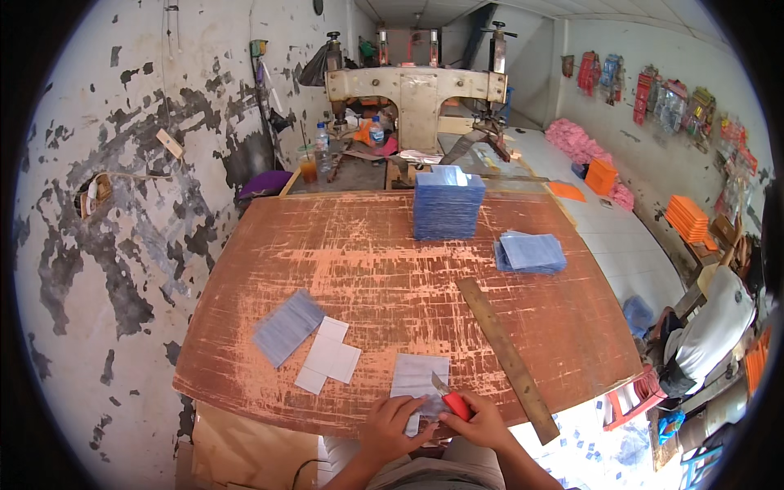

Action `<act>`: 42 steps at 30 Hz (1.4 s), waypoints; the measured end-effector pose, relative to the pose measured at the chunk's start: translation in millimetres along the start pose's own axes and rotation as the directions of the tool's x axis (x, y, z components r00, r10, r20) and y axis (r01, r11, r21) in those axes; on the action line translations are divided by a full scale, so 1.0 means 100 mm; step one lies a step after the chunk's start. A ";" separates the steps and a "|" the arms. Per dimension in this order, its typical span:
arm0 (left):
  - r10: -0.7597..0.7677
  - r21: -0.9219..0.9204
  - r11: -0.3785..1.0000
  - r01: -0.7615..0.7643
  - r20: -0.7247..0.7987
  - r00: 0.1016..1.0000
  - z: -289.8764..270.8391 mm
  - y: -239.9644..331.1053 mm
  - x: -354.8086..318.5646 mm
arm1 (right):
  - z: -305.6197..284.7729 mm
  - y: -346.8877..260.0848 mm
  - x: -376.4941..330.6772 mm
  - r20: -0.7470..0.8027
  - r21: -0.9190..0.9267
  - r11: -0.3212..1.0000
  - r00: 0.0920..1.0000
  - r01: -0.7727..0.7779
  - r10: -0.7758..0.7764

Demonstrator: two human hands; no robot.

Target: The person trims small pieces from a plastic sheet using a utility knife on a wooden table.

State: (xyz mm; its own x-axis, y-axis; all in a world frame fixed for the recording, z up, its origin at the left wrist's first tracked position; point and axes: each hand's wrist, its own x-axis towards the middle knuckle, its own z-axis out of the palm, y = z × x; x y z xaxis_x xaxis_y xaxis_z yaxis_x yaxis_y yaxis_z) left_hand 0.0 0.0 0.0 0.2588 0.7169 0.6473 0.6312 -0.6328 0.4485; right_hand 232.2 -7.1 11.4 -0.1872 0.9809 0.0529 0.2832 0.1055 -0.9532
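Note:
At the near edge of the worn orange wooden table (384,261) lies a clear plastic sheet (419,376). My left hand (390,426) presses on its near end with the fingers spread. My right hand (482,420) grips a red-handled cutter (451,398) whose blade tip rests on the sheet. A long metal ruler (506,355) lies diagonally just right of my right hand. To the left lie white cut pieces (329,355) and a bluish plastic sheet (287,327).
A tall stack of bluish plastic sheets (447,204) stands at the table's far side, a lower pile (531,251) to its right. Behind stands a large beige press machine (416,94). A person in white (710,327) sits at the right. A peeling wall runs along the left.

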 end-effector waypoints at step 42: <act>0.040 0.004 0.999 -0.040 0.029 0.999 -0.03 0.01 0.04 | -0.03 -0.11 -0.03 -0.024 0.063 0.993 0.995 0.099 -0.098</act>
State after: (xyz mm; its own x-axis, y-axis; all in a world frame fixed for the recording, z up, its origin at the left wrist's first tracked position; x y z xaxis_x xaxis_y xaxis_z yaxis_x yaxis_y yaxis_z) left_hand -0.5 1.2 5.2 0.3048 0.6993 0.6466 0.6230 -0.6599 0.4200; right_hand 232.6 -10.6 23.1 -0.1911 0.9695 0.1534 0.2034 0.1920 -0.9601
